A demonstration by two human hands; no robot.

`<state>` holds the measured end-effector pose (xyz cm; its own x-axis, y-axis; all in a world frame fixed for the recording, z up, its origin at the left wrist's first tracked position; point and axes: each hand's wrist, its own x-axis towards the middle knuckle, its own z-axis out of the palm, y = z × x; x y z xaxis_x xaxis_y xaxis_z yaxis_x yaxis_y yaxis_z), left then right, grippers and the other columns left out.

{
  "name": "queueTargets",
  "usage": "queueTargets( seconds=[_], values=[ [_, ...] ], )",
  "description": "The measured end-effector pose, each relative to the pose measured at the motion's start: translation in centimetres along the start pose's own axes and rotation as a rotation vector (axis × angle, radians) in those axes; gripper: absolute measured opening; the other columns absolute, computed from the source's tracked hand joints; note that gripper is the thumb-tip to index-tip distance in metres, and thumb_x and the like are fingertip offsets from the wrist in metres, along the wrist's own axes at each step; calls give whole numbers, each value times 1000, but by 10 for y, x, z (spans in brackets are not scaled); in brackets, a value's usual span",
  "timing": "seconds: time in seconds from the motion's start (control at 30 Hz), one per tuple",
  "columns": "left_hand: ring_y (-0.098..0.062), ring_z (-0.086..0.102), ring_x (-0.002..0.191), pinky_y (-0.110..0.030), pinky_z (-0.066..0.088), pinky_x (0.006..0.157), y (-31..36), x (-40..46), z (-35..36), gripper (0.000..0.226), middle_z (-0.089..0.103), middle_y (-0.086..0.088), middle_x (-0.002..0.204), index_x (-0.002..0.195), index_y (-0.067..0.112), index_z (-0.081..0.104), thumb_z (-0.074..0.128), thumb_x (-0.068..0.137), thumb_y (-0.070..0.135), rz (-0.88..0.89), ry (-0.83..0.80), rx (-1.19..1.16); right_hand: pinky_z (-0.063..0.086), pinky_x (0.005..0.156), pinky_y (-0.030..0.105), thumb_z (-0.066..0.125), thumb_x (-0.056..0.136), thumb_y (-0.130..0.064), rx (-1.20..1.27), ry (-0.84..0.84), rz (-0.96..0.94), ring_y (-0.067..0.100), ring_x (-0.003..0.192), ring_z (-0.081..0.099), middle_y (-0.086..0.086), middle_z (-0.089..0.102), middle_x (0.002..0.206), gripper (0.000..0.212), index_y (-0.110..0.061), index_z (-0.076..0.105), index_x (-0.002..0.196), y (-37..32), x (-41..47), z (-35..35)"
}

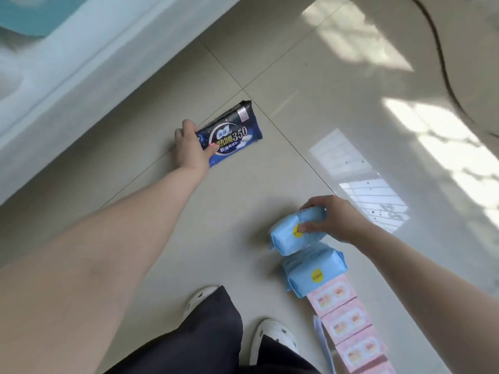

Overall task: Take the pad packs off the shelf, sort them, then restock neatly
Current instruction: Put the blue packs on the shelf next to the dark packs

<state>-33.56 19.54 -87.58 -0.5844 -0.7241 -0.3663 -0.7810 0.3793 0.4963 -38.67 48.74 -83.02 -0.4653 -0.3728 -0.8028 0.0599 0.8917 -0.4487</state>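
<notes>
Navy pack point(231, 133) in left hand point(189, 147) grip, light-blue pack point(294, 233) in right hand point(332, 218) grip

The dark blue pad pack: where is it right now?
In the head view, the dark blue pad pack lies left of centre on the floor, gripped by the left hand.

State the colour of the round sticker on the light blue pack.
Yellow round sticker, clearest in the head view.

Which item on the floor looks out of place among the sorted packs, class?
The dark blue pack, gripped by the left hand, lies alone and askew near the tile joint, far from the row where the right hand sets a light blue pack beside another light blue pack and the pink packs.
</notes>
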Motion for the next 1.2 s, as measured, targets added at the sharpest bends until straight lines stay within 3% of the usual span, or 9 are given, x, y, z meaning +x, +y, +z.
queueTargets(
  seconds=[0.07,0.23,0.4,0.5,0.63,0.77,0.97,1.2],
  values=[
    [-25,51,87,-28,33,69,8,-26,-20,41,58,-10,110,113,9,42,69,83,16,5,-27,-37,48,67,29,89,63,-27,95,56,2,17,74,59,2,68,83,33,-21,69,89,-14,-18,-11],
    [-27,57,89,-34,43,72,44,-107,-124,44,61,-4,106,112,14,41,72,82,24,12,-120,-35,48,64,27,88,64,-31,224,148,-3,15,74,60,1,69,84,36,-19,70,91,-74,-115,-45],
    [-21,59,93,-29,43,76,98,-191,-269,49,61,3,108,120,17,48,74,79,24,-6,-205,-88,60,71,46,88,63,-32,271,155,21,27,83,68,7,70,89,38,-21,68,93,-150,-246,-84],
    [-19,59,90,-26,41,73,134,-237,-347,46,64,2,105,118,16,54,76,78,22,1,-189,-135,60,68,48,88,65,-30,278,157,-9,28,83,68,7,69,91,39,-21,67,96,-193,-320,-104],
    [-17,60,85,-25,41,69,165,-308,-430,41,67,1,103,112,17,54,76,77,19,12,-139,-217,59,68,40,88,67,-28,262,162,-77,22,78,64,5,67,91,41,-19,66,100,-243,-409,-125],
    [-22,61,95,-32,49,83,167,-379,-488,45,66,-1,114,116,19,52,76,77,21,0,-55,-251,57,65,38,87,68,-26,202,133,-131,19,72,60,4,64,87,41,-16,66,102,-282,-479,-135],
    [-18,54,104,-29,42,83,174,-434,-574,49,56,-3,122,120,13,49,75,80,24,101,112,-170,55,58,30,88,66,-23,52,91,-288,17,72,60,2,65,85,39,-17,67,99,-353,-546,-136],
    [-21,54,108,-33,43,81,149,-473,-672,50,57,0,123,119,13,46,73,79,24,130,319,-163,60,74,39,89,64,-22,-93,48,-382,19,80,62,2,65,86,37,-18,67,94,-426,-599,-129]
  ],
)
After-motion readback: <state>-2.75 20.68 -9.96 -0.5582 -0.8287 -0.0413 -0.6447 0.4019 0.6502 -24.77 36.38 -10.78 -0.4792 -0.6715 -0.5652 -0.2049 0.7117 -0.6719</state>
